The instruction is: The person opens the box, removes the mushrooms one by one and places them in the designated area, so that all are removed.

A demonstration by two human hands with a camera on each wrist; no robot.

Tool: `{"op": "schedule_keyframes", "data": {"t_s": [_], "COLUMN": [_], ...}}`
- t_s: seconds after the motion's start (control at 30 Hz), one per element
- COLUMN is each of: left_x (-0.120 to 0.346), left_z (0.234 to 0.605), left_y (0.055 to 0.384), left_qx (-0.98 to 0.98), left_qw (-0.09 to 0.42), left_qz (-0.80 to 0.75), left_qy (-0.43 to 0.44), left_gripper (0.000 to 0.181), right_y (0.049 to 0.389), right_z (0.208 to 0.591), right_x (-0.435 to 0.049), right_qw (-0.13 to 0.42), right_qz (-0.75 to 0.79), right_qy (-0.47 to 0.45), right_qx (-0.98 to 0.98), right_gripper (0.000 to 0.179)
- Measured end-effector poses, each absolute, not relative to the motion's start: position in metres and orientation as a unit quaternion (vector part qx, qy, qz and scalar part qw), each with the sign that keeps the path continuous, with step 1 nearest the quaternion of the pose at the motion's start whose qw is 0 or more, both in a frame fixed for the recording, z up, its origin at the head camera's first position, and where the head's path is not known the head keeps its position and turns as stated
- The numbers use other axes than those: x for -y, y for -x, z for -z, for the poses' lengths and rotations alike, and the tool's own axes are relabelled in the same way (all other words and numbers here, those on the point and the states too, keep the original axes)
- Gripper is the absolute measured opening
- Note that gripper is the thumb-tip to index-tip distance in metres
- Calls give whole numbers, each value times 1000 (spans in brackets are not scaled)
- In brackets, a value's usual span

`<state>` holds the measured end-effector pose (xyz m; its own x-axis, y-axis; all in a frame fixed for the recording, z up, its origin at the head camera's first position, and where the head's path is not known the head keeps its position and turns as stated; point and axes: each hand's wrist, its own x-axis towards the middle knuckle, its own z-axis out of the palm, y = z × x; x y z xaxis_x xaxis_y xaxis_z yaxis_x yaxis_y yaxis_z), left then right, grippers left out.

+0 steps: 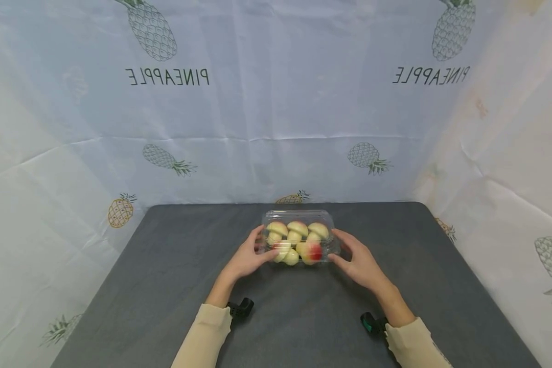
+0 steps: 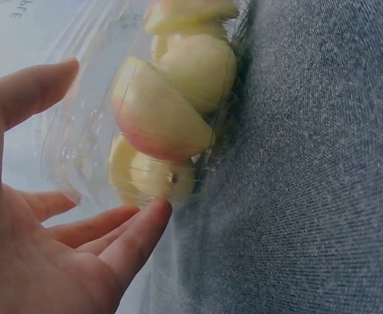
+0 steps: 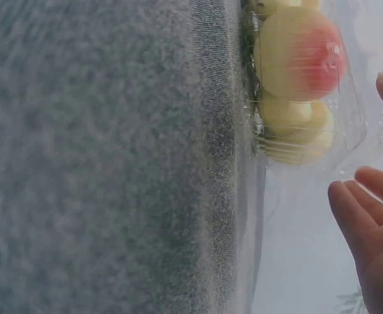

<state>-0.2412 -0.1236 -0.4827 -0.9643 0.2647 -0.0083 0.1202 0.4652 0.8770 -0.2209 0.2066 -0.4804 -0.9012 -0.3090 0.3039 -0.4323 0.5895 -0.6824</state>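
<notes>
A clear plastic clamshell box (image 1: pixel 299 237) lies on the dark table, toward its far edge. Inside are several pale yellow, mushroom-shaped pieces (image 1: pixel 297 231), some with a red or pink blush (image 3: pixel 319 59). My left hand (image 1: pixel 250 257) is at the box's left end, thumb toward the front and fingers along the side. In the left wrist view its fairly straight fingertips (image 2: pixel 160 208) come right up to the plastic. At the right end is my right hand (image 1: pixel 360 261), thumb and fingers spread, with fingertips (image 3: pixel 342 196) close beside the box wall.
The dark grey table (image 1: pixel 175 301) reaches back to a white cloth backdrop (image 1: pixel 276 112) printed with pineapples and mirrored lettering. Cloth also hangs along both sides. Black wrist cameras sit at the left wrist (image 1: pixel 241 308) and right wrist (image 1: pixel 372 325).
</notes>
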Motion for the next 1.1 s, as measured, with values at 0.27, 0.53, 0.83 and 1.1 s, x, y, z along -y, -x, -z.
{"op": "schedule_keyframes", "data": {"t_s": [0.27, 0.53, 0.83, 1.1], "left_x": [126, 126, 127, 127], "left_z": [485, 484, 483, 482], "left_y": [242, 241, 241, 241], "left_qx": [-848, -841, -834, -834], "left_qw": [72, 71, 71, 69], "left_qz": [-512, -526, -537, -538], "left_qy": [-115, -105, -104, -98], "left_gripper": [92, 92, 89, 93], "right_y": [220, 219, 221, 222], "right_z": [479, 478, 476, 474], "right_x": [-206, -205, -203, -201], "right_qw": [126, 176, 228, 262], "right_qz": [-368, -360, -358, -364], "right_qy": [-232, -256, -287, -297], "right_qx": [892, 880, 859, 843], "right_gripper": [65, 57, 51, 48]}}
